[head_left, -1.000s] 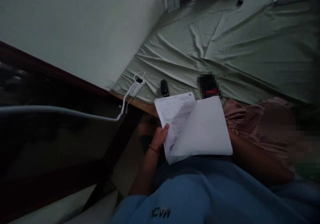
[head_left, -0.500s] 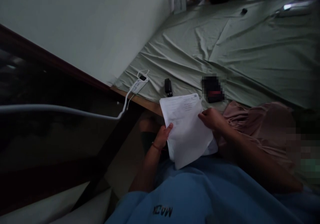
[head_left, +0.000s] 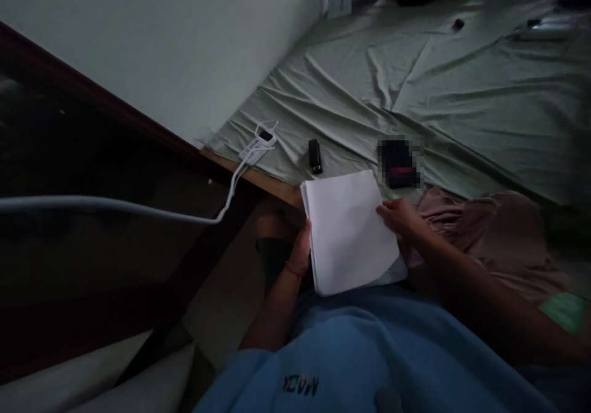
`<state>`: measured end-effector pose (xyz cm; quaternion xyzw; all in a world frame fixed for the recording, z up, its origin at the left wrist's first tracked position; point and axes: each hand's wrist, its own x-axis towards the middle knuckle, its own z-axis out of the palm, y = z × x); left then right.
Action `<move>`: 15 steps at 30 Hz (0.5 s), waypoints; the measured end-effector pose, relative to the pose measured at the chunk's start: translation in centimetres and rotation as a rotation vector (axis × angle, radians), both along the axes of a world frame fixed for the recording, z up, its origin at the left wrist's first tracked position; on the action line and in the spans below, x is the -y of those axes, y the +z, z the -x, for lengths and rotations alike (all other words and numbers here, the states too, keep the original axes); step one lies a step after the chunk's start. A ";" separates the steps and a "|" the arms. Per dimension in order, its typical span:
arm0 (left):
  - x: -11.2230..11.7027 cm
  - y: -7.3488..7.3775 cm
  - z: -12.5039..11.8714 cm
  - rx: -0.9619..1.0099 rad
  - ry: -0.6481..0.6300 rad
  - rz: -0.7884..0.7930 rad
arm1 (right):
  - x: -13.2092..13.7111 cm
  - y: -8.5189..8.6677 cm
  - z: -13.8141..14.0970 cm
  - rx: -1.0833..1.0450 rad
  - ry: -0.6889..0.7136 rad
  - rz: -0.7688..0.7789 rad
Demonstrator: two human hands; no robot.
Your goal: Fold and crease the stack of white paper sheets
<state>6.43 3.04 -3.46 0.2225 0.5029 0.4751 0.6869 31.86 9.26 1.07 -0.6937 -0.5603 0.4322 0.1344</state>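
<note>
A stack of paper sheets (head_left: pixel 348 231) rests on my lap, its top sheet blank white. My left hand (head_left: pixel 302 248) grips the stack along its left edge, thumb at the side and the other fingers hidden beneath. On the opposite side, my right hand (head_left: pixel 398 215) pinches the sheets at the right edge. Just beyond the papers, a small black stapler (head_left: pixel 314 156) lies on the bed. A dark blurred-out object with a red band (head_left: pixel 401 164) lies to the right of it.
A green sheet (head_left: pixel 351 93) covers the bed. At its left corner sits a white power strip (head_left: pixel 257 148), its white cable (head_left: pixel 138 208) running off left. Pinkish cloth (head_left: pixel 498 225) is bunched by my right arm. A pale wall (head_left: pixel 184 44) rises at left.
The top sheet was lifted and curled, with a printed page showing under it; now it lies flat over that page. My left thumb has moved from the page's face to its edge.
</note>
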 end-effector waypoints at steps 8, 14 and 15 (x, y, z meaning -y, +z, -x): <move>0.2 0.3 -0.3 -0.177 0.011 -0.056 | 1.9 0.6 0.1 0.327 0.134 -0.257; 0.3 0.6 -0.8 -0.156 -0.034 -0.086 | 0.2 4.8 1.1 0.452 0.295 -0.786; 0.3 0.8 -0.9 -0.162 -0.044 -0.091 | -0.6 5.4 1.6 0.443 0.330 -0.814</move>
